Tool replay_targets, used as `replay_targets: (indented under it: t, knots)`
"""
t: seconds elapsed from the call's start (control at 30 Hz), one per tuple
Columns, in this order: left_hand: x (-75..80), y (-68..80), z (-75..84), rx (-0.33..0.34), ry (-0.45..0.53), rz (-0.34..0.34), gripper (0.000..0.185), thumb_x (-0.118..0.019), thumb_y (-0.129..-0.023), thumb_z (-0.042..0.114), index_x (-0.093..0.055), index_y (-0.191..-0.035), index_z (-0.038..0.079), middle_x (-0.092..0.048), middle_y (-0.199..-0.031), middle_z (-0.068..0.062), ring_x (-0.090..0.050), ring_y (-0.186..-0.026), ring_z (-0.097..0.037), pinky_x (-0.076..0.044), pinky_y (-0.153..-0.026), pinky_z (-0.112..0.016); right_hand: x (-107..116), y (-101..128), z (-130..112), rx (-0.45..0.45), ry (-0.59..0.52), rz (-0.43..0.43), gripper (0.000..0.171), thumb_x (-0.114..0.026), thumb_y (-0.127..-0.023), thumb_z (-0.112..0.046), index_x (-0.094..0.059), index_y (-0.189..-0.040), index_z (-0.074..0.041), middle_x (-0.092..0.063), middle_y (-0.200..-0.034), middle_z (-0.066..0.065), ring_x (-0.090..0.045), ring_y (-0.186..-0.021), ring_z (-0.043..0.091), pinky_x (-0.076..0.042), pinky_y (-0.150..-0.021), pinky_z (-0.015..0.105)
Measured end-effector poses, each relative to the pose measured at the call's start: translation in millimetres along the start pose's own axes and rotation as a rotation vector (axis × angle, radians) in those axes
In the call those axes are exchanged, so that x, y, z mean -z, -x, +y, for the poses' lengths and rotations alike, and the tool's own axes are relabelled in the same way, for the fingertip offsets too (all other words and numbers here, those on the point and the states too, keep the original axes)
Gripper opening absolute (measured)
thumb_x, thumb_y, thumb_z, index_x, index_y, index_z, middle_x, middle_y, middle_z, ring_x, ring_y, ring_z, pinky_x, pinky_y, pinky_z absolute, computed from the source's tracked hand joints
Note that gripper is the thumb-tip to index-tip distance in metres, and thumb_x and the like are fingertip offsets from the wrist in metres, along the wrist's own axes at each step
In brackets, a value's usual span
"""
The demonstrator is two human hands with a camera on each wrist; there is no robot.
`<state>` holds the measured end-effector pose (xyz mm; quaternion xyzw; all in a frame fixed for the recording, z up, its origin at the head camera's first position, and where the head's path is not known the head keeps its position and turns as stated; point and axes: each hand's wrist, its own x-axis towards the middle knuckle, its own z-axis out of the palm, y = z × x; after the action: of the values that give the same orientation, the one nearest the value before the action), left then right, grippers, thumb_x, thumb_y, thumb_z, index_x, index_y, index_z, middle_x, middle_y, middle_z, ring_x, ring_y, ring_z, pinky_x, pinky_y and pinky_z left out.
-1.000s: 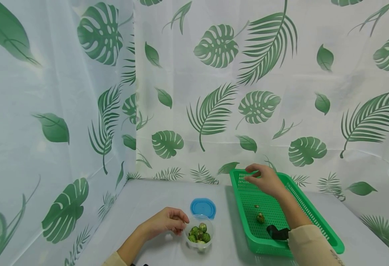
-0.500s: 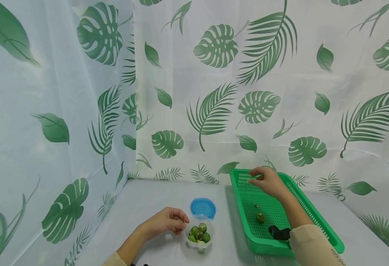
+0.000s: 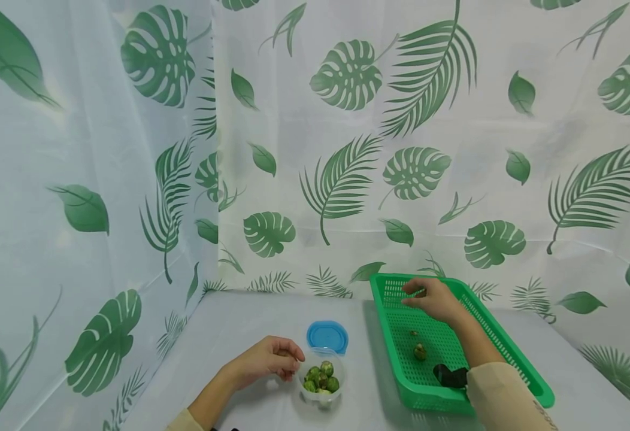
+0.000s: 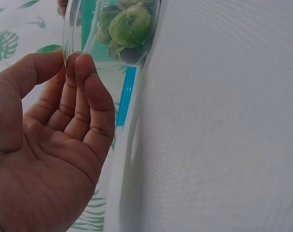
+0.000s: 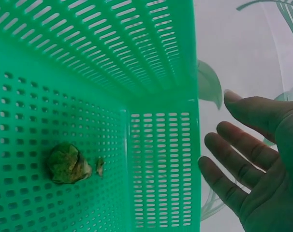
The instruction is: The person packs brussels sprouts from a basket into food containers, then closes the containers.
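Note:
A clear round plastic container (image 3: 321, 398) with several Brussels sprouts (image 3: 323, 377) in it stands on the table. My left hand (image 3: 272, 362) pinches its rim between thumb and fingertips, as the left wrist view shows. Over the far part of a green plastic basket (image 3: 396, 365) hovers my right hand (image 3: 432, 299), holding nothing, its fingers loosely bent and thumb apart. On the basket floor lies one brownish Brussels sprout (image 5: 66, 164), with a small loose scrap (image 5: 100, 166) beside it.
A blue lid (image 3: 327, 337) lies flat just behind the container. Leaf-patterned white curtains (image 3: 293, 149) hang behind and to the left of the light grey table (image 3: 261, 311). A black strap-like piece (image 3: 450, 376) sits at the right wrist, over the basket.
My right hand has come down slightly and a little to the right over the basket. The left hand and the container stay in place.

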<state>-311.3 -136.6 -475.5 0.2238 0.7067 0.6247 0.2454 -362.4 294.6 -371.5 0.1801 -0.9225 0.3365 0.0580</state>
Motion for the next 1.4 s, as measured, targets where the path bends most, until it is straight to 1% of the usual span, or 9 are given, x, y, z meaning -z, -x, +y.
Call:
replay_targets:
  t: [0.07, 0.17, 0.4, 0.57, 0.73, 0.97, 1.17, 1.3, 1.4]
  knots:
    - [-0.1, 0.2, 0.2, -0.001, 0.0, 0.001, 0.022, -0.069, -0.096, 0.01, -0.069, -0.114, -0.004, -0.07, -0.085, -0.001, -0.066, -0.073, -0.012, -0.056, -0.069, -0.027, -0.2, 0.0, 1.5, -0.004, 0.005, -0.011, 0.035, -0.075, -0.096, -0.016, -0.068, -0.125, 0.002, -0.067, -0.125, 0.027, -0.069, -0.106, 0.037, -0.059, -0.081, 0.044]
    - [-0.6, 0.6, 1.1, -0.003, 0.002, 0.001, 0.024, -0.069, -0.096, 0.01, -0.069, -0.115, -0.005, -0.069, -0.085, 0.0, -0.066, -0.073, -0.012, -0.056, -0.069, -0.027, -0.8, 0.3, 3.3, -0.01, 0.006, -0.032, 0.037, -0.077, -0.094, -0.015, -0.069, -0.125, 0.003, -0.069, -0.121, 0.025, -0.069, -0.104, 0.035, -0.059, -0.079, 0.043]
    - [-1.2, 1.0, 2.2, -0.003, 0.004, -0.003, 0.029, -0.069, -0.097, 0.01, -0.066, -0.118, -0.01, -0.069, -0.085, 0.0, -0.065, -0.073, -0.012, -0.056, -0.069, -0.026, -2.2, 2.6, 5.8, 0.001, 0.002, -0.11, 0.039, -0.079, -0.091, -0.011, -0.068, -0.124, 0.007, -0.068, -0.12, 0.028, -0.067, -0.108, 0.039, -0.059, -0.082, 0.046]
    - [-0.5, 0.6, 1.3, -0.004, 0.004, -0.001, 0.026, -0.07, -0.096, 0.011, -0.068, -0.116, -0.007, -0.07, -0.085, 0.0, -0.065, -0.073, -0.012, -0.056, -0.069, -0.027, -1.5, 4.3, 3.9, -0.004, 0.003, -0.145, 0.04, -0.078, -0.091, -0.009, -0.066, -0.125, 0.009, -0.068, -0.119, 0.029, -0.066, -0.111, 0.044, -0.059, -0.084, 0.049]
    - [0.2, 0.2, 0.8, -0.005, 0.001, 0.001, 0.024, -0.07, -0.095, 0.011, -0.069, -0.114, -0.004, -0.07, -0.085, 0.0, -0.065, -0.073, -0.012, -0.056, -0.069, -0.027, -1.1, 4.7, 4.1, -0.015, 0.013, -0.166, 0.037, -0.079, -0.089, -0.007, -0.069, -0.121, 0.008, -0.07, -0.117, 0.027, -0.066, -0.111, 0.045, -0.059, -0.085, 0.051]
    - [0.2, 0.0, 0.5, -0.009, -0.002, -0.009, 0.031, -0.068, -0.097, 0.01, -0.064, -0.12, -0.012, -0.07, -0.086, -0.001, -0.065, -0.073, -0.012, -0.056, -0.068, -0.026, -2.9, 4.8, 6.7, -0.049, 0.012, -0.21, 0.035, -0.079, -0.088, -0.005, -0.07, -0.118, 0.008, -0.07, -0.117, 0.027, -0.068, -0.108, 0.041, -0.059, -0.083, 0.048]
    - [0.3, -0.1, 0.3, -0.006, 0.0, -0.003, 0.026, -0.07, -0.096, 0.011, -0.068, -0.116, -0.006, -0.07, -0.086, -0.001, -0.065, -0.073, -0.012, -0.056, -0.069, -0.026, -3.0, 4.6, 5.8, -0.09, 0.002, -0.259, 0.036, -0.08, -0.087, -0.003, -0.069, -0.118, 0.01, -0.07, -0.116, 0.027, -0.069, -0.105, 0.037, -0.061, -0.08, 0.05]
    - [0.5, -0.2, 0.6, -0.001, 0.001, 0.0, 0.022, -0.07, -0.095, 0.011, -0.07, -0.113, -0.003, -0.07, -0.086, 0.0, -0.065, -0.074, -0.012, -0.056, -0.069, -0.026, -3.9, 3.6, 8.6, -0.122, -0.006, -0.29, 0.036, -0.08, -0.086, -0.003, -0.07, -0.118, 0.009, -0.07, -0.116, 0.027, -0.069, -0.104, 0.035, -0.061, -0.081, 0.053]
    - [0.5, -0.1, 0.8, -0.001, 0.0, -0.001, 0.021, -0.07, -0.095, 0.01, -0.07, -0.113, -0.002, -0.07, -0.086, 0.0, -0.065, -0.074, -0.012, -0.056, -0.069, -0.026, -4.0, 4.6, 8.7, -0.123, -0.003, -0.31, 0.035, -0.08, -0.086, -0.002, -0.07, -0.117, 0.01, -0.071, -0.115, 0.028, -0.07, -0.102, 0.034, -0.061, -0.08, 0.054]
